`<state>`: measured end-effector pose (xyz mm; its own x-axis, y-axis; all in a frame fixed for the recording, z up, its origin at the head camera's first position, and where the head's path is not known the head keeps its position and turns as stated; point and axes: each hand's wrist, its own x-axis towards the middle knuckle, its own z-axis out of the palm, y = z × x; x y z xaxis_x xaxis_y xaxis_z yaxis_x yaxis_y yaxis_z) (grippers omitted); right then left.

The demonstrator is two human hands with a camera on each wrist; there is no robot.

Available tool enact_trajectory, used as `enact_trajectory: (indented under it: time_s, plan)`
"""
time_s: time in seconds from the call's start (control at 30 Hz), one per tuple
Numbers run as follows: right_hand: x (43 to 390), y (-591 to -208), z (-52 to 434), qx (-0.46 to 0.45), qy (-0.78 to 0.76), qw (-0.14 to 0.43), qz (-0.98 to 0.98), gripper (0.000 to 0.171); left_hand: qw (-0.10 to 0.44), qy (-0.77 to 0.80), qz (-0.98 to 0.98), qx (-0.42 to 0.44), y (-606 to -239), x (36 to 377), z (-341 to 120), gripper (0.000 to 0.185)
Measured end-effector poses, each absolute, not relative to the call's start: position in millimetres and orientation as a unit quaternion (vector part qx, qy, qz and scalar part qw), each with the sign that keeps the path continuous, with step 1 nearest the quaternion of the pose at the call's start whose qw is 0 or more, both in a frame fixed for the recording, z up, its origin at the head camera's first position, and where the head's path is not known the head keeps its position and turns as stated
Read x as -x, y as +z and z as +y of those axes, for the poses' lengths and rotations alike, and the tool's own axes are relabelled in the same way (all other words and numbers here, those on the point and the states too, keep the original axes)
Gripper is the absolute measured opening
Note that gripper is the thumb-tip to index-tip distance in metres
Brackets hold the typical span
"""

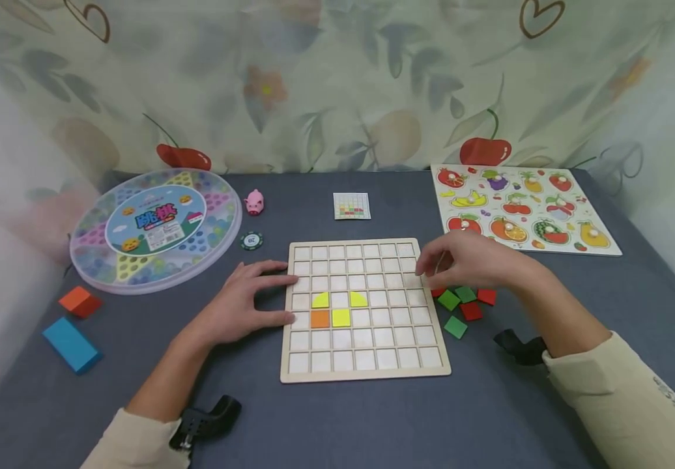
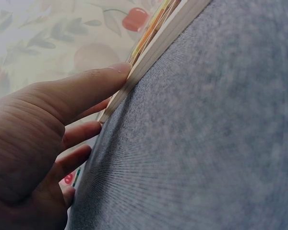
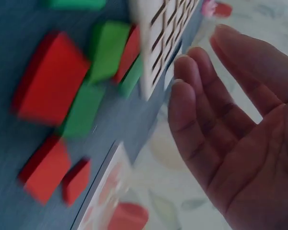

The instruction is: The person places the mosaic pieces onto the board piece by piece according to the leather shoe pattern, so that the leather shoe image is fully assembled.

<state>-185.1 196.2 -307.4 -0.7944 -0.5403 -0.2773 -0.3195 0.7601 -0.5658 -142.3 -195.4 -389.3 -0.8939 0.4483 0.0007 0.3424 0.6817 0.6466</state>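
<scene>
Nearest on the dark tabletop (image 1: 343, 423) lay a gridded wooden board (image 1: 363, 338). Well off to its left were a blue block (image 1: 72, 345) and, just beyond, an orange block (image 1: 80, 301). The left hand (image 1: 238, 306) was spread, thumb and fingertips touching the board's left edge. An orange square (image 1: 320, 318) and a yellow square (image 1: 341, 318) sat in neighbouring cells; one row farther, two yellow quarter-rounds (image 1: 358, 299) sat with one cell between them. Red tiles (image 1: 471, 311) and green tiles (image 1: 455, 327) clustered beside the board's right edge. Over that edge hung the right hand (image 1: 472, 260), fingers loosely bent, thumb apart from them. Beyond were a poker chip (image 1: 251, 241), a round game case (image 1: 156, 228), a fruit puzzle (image 1: 525, 208), a small card (image 1: 352, 206), a pink pig (image 1: 254, 202) and finally a patterned curtain (image 1: 337, 65).
</scene>
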Motion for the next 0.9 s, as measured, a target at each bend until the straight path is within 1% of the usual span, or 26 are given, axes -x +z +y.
enact_trajectory:
  time_s: [0.17,0.27,0.57,0.77,0.9]
  plan:
    - [186,-308,222,0.219,-0.244,0.176,0.928,0.012,0.077,0.334,0.914,-0.217,-389,143,-195,0.063]
    - [188,-311,231,0.215,-0.243,0.161,0.932,0.013,0.080,0.331,0.915,-0.216,-389,143,-194,0.063]
    - [198,-330,221,0.222,-0.244,0.172,0.928,0.024,0.082,0.331,0.916,-0.211,-388,142,-195,0.063]
    - [201,-337,211,0.211,-0.199,0.169,0.942,0.018,0.086,0.333,0.915,-0.210,-388,142,-193,0.063]
    - [202,-338,207,0.202,-0.202,0.171,0.943,0.013,0.086,0.332,0.916,-0.209,-388,142,-193,0.063]
